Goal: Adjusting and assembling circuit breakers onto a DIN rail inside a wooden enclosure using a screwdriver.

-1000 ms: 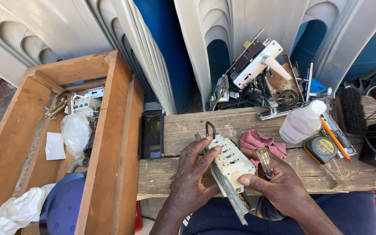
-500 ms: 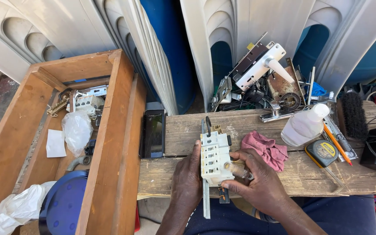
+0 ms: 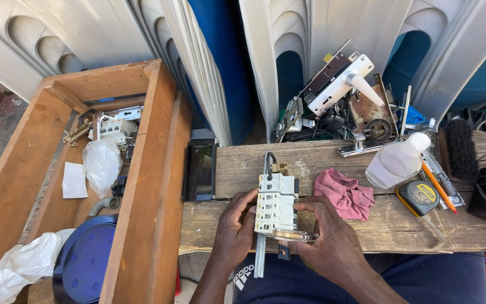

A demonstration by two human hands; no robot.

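Observation:
A white electrical breaker block on a metal rail stands upright over the front edge of a rough wooden bench. My left hand grips the block's left side. My right hand holds its right side and also clasps a screwdriver with a clear handle lying across the block's lower end. A short black wire loops out of the block's top.
A pink rag, white plastic bottle, yellow tape measure, pencil, brush and a pile of lock parts lie on the bench. A phone sits at its left end. A wooden crate holds hardware and plastic bags.
The breaker block has turned from tilted to upright and moved up onto the bench edge. My right hand has shifted to its lower right, with the screwdriver now lying across it.

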